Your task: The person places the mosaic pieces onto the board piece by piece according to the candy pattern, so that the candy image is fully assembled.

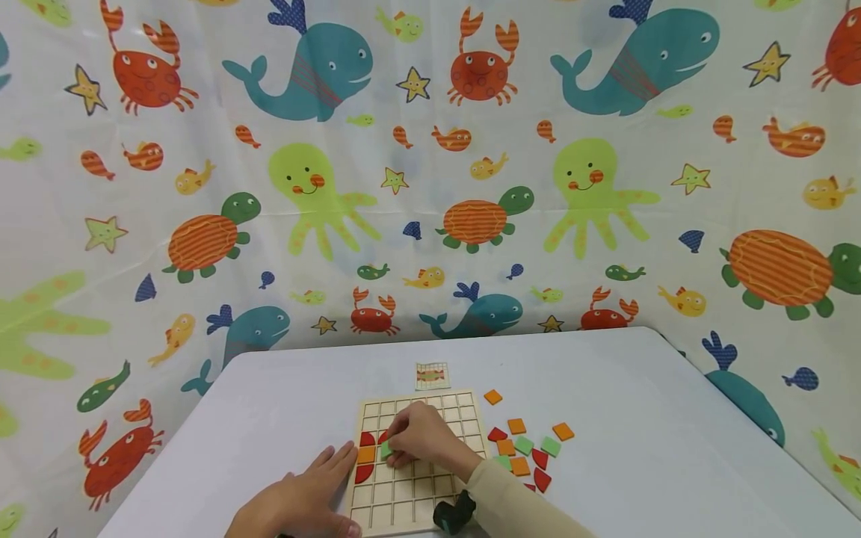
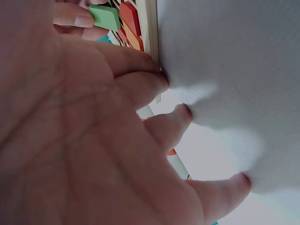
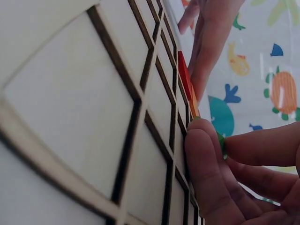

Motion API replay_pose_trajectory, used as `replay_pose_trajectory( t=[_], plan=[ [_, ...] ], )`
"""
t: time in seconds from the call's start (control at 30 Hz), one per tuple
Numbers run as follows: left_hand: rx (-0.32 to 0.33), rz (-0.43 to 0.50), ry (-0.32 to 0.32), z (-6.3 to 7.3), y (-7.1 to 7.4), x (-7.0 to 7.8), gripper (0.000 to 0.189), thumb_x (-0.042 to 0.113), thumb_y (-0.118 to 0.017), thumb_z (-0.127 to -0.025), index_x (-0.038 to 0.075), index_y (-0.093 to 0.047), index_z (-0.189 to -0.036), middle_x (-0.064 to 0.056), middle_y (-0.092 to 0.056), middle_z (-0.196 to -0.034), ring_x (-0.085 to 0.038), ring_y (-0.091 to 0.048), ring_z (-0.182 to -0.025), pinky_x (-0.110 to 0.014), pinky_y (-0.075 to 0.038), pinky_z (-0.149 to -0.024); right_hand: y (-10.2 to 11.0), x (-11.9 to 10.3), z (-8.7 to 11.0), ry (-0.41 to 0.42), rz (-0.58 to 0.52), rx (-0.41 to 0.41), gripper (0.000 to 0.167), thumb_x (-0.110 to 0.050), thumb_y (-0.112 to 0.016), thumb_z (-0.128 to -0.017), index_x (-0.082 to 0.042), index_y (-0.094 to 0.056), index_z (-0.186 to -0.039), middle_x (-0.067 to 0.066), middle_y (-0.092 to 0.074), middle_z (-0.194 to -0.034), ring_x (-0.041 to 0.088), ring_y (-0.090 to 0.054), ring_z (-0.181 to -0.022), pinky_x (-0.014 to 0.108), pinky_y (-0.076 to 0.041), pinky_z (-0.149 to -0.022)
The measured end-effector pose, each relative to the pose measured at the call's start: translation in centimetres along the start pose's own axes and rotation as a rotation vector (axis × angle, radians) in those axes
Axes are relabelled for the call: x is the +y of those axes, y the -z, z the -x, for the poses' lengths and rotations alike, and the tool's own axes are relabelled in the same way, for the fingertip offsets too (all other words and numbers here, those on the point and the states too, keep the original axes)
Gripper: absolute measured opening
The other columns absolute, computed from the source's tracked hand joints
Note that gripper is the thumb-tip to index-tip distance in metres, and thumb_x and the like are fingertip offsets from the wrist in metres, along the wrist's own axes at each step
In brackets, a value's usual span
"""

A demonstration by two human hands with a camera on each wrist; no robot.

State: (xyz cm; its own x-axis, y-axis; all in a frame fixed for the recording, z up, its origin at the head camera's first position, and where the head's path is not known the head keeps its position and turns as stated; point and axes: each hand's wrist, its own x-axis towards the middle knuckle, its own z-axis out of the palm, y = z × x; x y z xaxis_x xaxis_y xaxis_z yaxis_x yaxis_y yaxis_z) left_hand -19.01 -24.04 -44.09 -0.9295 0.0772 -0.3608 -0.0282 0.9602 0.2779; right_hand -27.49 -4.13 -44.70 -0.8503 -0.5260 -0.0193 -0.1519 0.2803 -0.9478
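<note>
A wooden grid board (image 1: 397, 515) lies on the table. My right hand (image 1: 427, 437) is over its left part and pinches a green square tile (image 2: 105, 17) between thumb and fingers. Close by in the grid's left column sit an orange square tile (image 1: 366, 455) and two red quarter-round tiles, one above it (image 1: 367, 438) and one below (image 1: 364, 473). Another red tile (image 1: 383, 436) is partly hidden by the right hand. My left hand (image 1: 303, 489) rests with extended fingers at the board's left edge, fingertips touching the rim and the table, and holds nothing.
Right of the board lie several loose tiles: orange squares (image 1: 516, 426), green squares (image 1: 551, 446) and red quarter-rounds (image 1: 542, 479). A small pattern card (image 1: 432, 376) lies behind the board. A curtain with sea animals (image 1: 417, 172) hangs behind the white table (image 1: 289, 403).
</note>
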Motion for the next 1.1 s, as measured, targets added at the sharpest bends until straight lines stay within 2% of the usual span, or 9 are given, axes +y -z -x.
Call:
replay_pose_trajectory(
  t=[0.43, 0.77, 1.1],
  plan=[
    [-0.006, 0.034, 0.013, 0.25, 0.09, -0.22, 0.115, 0.052, -0.096, -0.069, 0.013, -0.045, -0.164, -0.010, -0.040, -0.169, -0.050, -0.026, -0.155, -0.091, -0.023, -0.101, -0.85, -0.18, -0.21, 0.025, 0.043, 0.003, 0.011, 0.008, -0.075, -0.092, 0.002, -0.075, -0.083, 0.009, -0.070, -0.068, 0.025, -0.074, -0.057, 0.030, -0.062, -0.056],
    [-0.008, 0.021, 0.003, 0.31, 0.18, 0.03, 0.113, 0.053, -0.094, -0.071, 0.013, -0.044, -0.164, -0.009, -0.040, -0.170, -0.048, -0.027, -0.156, -0.091, -0.024, -0.103, -0.57, 0.02, -0.08, 0.005, 0.044, 0.016, 0.007, 0.004, -0.077, -0.093, 0.001, -0.077, -0.086, 0.008, -0.072, -0.071, 0.026, -0.075, -0.060, 0.030, -0.062, -0.059],
    [-0.006, 0.023, 0.007, 0.24, 0.15, 0.00, 0.113, 0.053, -0.094, -0.070, 0.014, -0.045, -0.164, -0.008, -0.040, -0.170, -0.048, -0.026, -0.156, -0.091, -0.023, -0.102, -0.38, -0.27, 0.26, 0.019, 0.047, -0.004, 0.008, 0.003, -0.071, -0.097, 0.003, -0.077, -0.092, 0.008, -0.071, -0.071, 0.027, -0.076, -0.062, 0.031, -0.064, -0.062]
  ],
)
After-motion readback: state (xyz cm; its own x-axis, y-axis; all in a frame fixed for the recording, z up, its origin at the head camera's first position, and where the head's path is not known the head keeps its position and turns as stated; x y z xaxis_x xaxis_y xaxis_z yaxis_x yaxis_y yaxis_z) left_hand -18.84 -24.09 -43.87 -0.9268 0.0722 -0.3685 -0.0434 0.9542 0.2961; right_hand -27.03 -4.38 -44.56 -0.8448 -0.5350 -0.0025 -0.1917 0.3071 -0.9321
